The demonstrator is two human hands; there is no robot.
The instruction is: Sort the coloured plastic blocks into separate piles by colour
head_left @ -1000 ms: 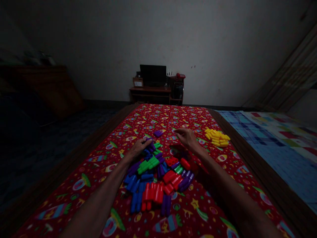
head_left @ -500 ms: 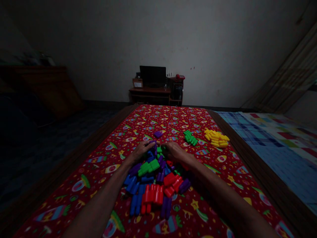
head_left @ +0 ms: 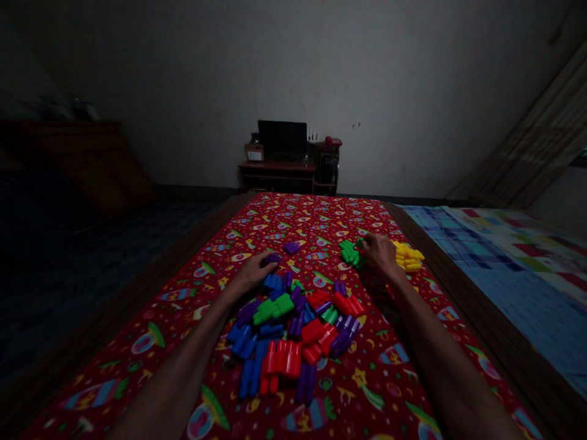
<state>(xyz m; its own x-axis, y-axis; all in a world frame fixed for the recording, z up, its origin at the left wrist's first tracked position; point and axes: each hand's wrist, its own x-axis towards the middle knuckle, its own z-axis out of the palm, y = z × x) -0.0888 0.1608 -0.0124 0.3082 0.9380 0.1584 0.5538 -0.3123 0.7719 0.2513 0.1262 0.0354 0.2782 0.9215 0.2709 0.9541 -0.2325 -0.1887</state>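
Note:
My left hand (head_left: 255, 270) is closed around a purple toy block (head_left: 272, 259) just beyond the mixed pile. Over at the right, my right hand (head_left: 380, 252) pinches a green toy block (head_left: 360, 244) at the edge of the green pile (head_left: 350, 254). Between my forearms lies a heap of red blocks (head_left: 283, 359), blue blocks (head_left: 246, 343), purple blocks (head_left: 345, 337) and green blocks (head_left: 274, 309). One purple block (head_left: 291, 247) lies alone past the heap. Yellow blocks (head_left: 411, 259) are gathered beside my right hand, which partly hides them.
A red patterned cloth (head_left: 174, 330) covers the long surface, with a brown border (head_left: 440, 260) along its side. To the right is a bed with a blue checked cover (head_left: 458, 269). A desk with a monitor (head_left: 282, 140) stands against the far wall.
My right hand has moved from the mixed heap out to the green pile with a green block. My left hand has shifted slightly left and away from the heap, holding a purple block.

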